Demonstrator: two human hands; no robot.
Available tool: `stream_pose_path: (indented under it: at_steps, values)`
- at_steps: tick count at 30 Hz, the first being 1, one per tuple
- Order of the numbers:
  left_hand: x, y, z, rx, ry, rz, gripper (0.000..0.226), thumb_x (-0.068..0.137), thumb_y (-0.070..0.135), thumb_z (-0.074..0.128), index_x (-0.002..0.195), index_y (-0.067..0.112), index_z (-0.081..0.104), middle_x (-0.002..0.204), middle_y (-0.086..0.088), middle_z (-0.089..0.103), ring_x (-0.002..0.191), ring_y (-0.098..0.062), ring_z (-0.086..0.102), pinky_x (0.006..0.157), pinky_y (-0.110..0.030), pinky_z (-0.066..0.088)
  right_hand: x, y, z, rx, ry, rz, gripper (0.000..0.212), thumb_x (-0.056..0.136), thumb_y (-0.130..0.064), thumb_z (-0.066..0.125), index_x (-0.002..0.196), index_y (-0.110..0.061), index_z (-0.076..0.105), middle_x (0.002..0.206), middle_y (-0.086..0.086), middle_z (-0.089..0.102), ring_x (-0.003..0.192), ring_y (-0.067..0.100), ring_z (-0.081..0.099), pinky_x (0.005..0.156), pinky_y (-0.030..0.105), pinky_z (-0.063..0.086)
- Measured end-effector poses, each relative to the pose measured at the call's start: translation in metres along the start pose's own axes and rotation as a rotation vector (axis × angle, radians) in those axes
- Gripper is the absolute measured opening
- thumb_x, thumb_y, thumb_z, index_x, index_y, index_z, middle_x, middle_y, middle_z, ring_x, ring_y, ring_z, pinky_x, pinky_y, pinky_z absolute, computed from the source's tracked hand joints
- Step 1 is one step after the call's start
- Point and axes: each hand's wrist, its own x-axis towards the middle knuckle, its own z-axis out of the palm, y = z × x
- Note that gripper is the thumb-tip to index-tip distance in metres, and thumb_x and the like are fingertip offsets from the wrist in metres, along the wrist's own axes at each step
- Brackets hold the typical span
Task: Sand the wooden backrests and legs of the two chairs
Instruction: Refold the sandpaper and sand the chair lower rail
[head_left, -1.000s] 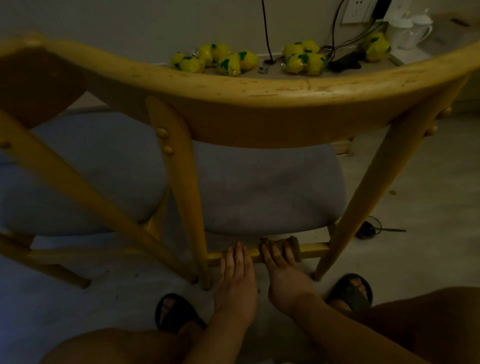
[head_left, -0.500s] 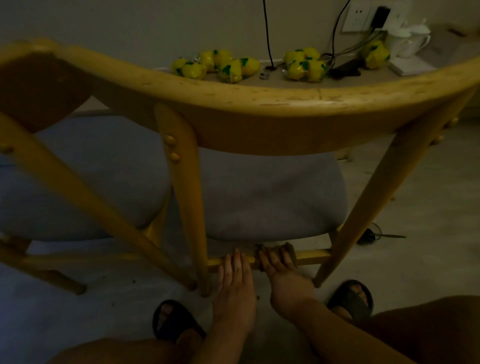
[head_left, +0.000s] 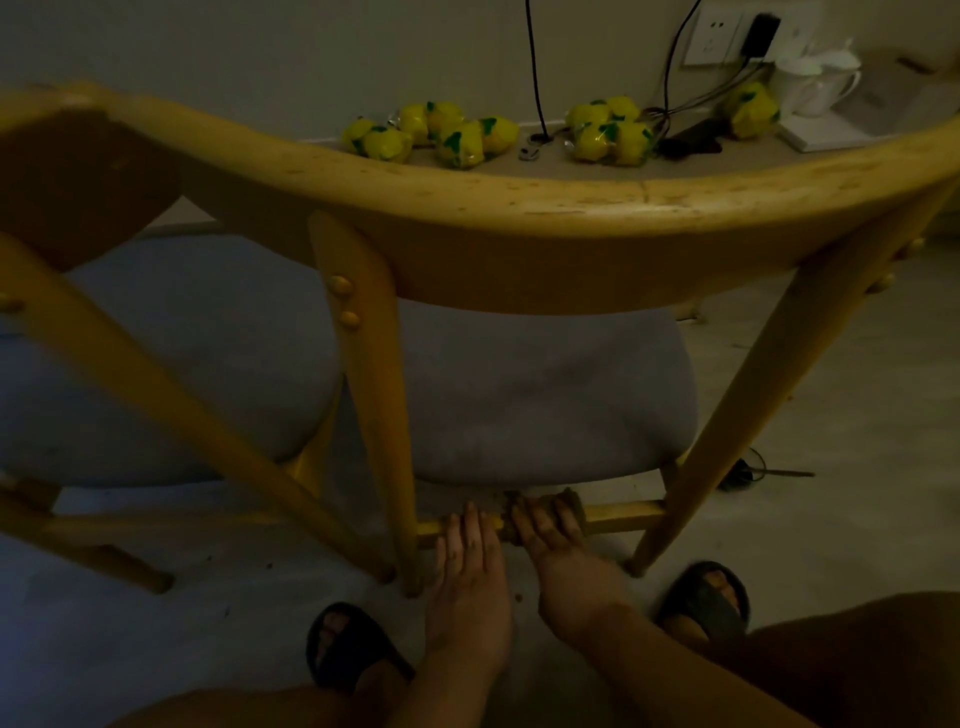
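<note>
A yellow wooden chair stands in front of me, its curved backrest (head_left: 571, 208) crossing the view above a grey seat cushion (head_left: 545, 405). Its rear legs (head_left: 374, 415) run down to a low rung (head_left: 628, 514). My right hand (head_left: 556, 551) grips a brown piece of sandpaper (head_left: 574, 506) wrapped around that rung. My left hand (head_left: 467, 577) lies on the rung just to its left, fingers straight, beside the left rear leg. A second chair (head_left: 78, 182) of the same kind stands at the left, partly cut off.
Behind the chair a ledge (head_left: 519, 166) holds several yellow-green packets (head_left: 457, 140), cables, a wall socket (head_left: 711, 36) and a white kettle (head_left: 821, 78). My sandalled feet (head_left: 706, 603) rest on the floor either side of my hands. A dark small object with a cord (head_left: 743, 473) lies at the right.
My right hand has slid the sandpaper a little to the left along the rung, closer to my left hand. The left hand stays on the rung.
</note>
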Motion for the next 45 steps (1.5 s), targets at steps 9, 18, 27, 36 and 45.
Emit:
stream_pose_path:
  at_steps: [9,18,27,36,45]
  values:
    - [-0.002,-0.012,0.005,0.068,-0.101,-0.036,0.062,0.100,0.020,0.004,0.146,0.006,-0.034,0.165,-0.014,-0.029,0.155,-0.034,-0.018,0.124,-0.044,-0.010,-0.001,-0.016,-0.003,-0.013,-0.026,0.067,0.094,0.091,-0.014,0.046,0.160,-0.029,-0.016,0.169,-0.006,-0.017,0.155,0.032,-0.017,0.123,0.046,0.021]
    - [-0.001,-0.015,-0.009,0.036,-0.058,0.002,0.072,0.106,0.015,0.027,0.149,0.005,-0.030,0.166,-0.016,-0.025,0.155,-0.036,-0.017,0.125,-0.046,-0.009,-0.011,0.015,-0.005,-0.029,0.055,0.125,0.095,0.091,0.000,0.039,0.159,-0.039,-0.015,0.169,-0.012,-0.014,0.155,0.022,-0.019,0.117,0.047,0.038]
    - [-0.010,-0.013,-0.010,-0.002,0.027,-0.026,0.070,0.090,0.018,0.015,0.155,-0.001,0.034,0.163,-0.022,0.026,0.149,-0.040,0.032,0.121,-0.049,0.030,0.009,-0.048,0.000,0.012,0.015,-0.095,0.076,0.102,-0.019,0.039,0.162,-0.031,-0.006,0.170,-0.009,-0.004,0.157,0.030,-0.009,0.123,0.045,0.026]
    - [-0.006,-0.022,-0.011,0.102,-0.086,-0.016,0.074,0.108,0.019,0.028,0.152,0.004,-0.029,0.165,-0.016,-0.030,0.154,-0.037,-0.021,0.125,-0.046,-0.011,-0.009,0.010,0.006,0.010,0.073,0.128,0.094,0.090,-0.001,0.035,0.159,-0.037,-0.018,0.169,-0.012,-0.016,0.155,0.023,-0.020,0.119,0.042,0.033]
    - [-0.009,-0.022,-0.018,0.015,-0.031,-0.023,0.075,0.085,0.015,-0.004,0.158,0.001,-0.013,0.168,-0.019,-0.014,0.156,-0.039,-0.004,0.127,-0.047,0.001,0.004,-0.026,0.013,0.040,0.034,-0.053,0.091,0.094,-0.007,0.041,0.159,-0.040,-0.014,0.169,-0.016,-0.013,0.156,0.017,-0.016,0.112,0.045,0.043]
